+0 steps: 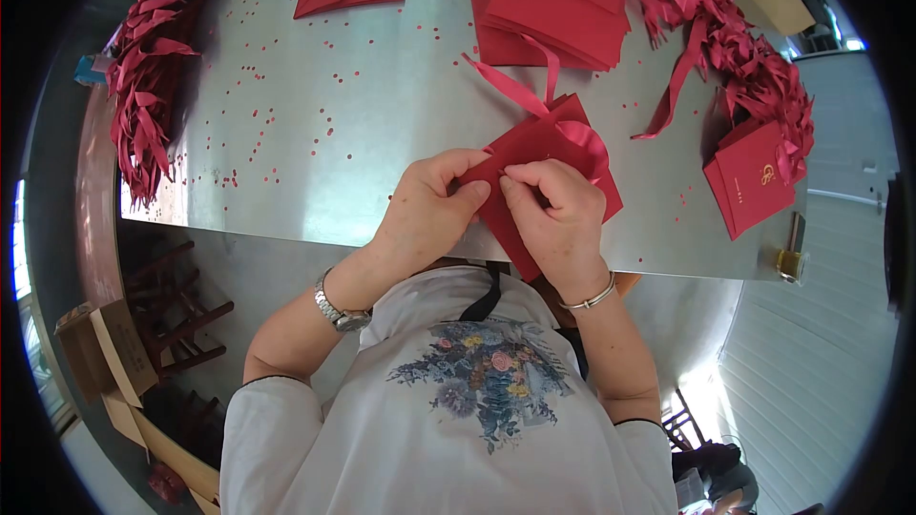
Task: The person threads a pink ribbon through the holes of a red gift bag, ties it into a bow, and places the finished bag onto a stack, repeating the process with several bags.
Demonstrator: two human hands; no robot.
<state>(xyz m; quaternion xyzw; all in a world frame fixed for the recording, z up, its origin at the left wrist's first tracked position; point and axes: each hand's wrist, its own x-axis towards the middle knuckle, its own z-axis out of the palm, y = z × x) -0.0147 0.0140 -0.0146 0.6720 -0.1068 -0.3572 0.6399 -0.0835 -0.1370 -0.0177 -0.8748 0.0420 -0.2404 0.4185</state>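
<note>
Floral shirt [487,372]; left hand [420,205] and right hand [558,210] pinch red bag [525,146] at tabletop's [401,124] near edge, light pressure best.

Table [382,133]: metal, smooth, dull sheen with bright reflections. Bags [544,14]: red paper or card, matt, smooth. Ribbons [510,84]: cloth, satiny. Watch [342,303]: metal, shiny. Shirt [410,391]: cloth, matt.

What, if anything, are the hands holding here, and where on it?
A red paper bag: the left hand holds its left edge between thumb and fingers. The right hand pinches just beside, over its face; exactly what it grips is too small to tell.
</note>
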